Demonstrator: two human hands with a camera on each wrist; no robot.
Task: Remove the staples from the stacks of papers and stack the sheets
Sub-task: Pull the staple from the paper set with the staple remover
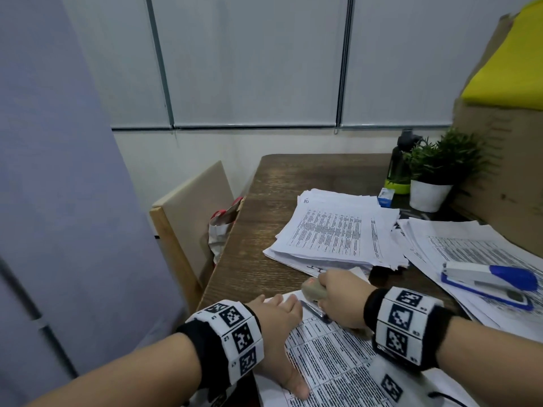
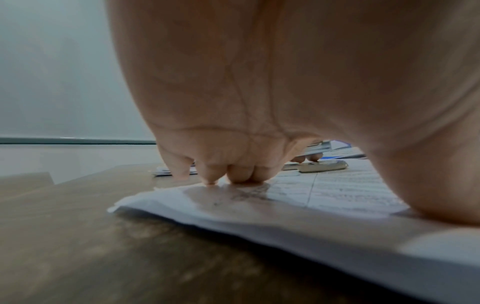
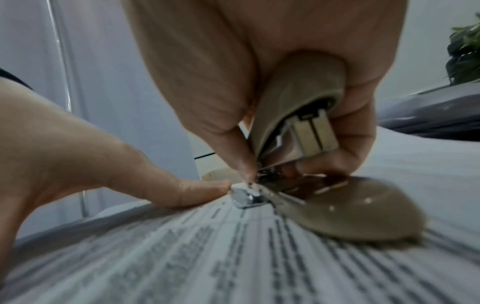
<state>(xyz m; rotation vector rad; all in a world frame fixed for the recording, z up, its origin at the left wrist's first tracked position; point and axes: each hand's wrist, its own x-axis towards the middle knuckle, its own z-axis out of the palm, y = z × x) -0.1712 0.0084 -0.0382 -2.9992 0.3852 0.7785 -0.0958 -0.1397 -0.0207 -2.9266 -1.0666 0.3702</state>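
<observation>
2 hands busy lower center: my left hand [image 1: 279,312] lies flat pinning the papers [image 1: 329,356] so my right hand [image 1: 340,295], gripping the staple remover [image 3: 298,131], can pry.

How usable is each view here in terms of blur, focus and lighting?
Head view: dim, even light, sharp enough to read the right hand gripping the beige staple remover, with bent wide-angle edges. Left wrist view: the left hand fills the frame, and the near papers are soft. Right wrist view: the print is smeared, and the remover's metal tip glints.
</observation>
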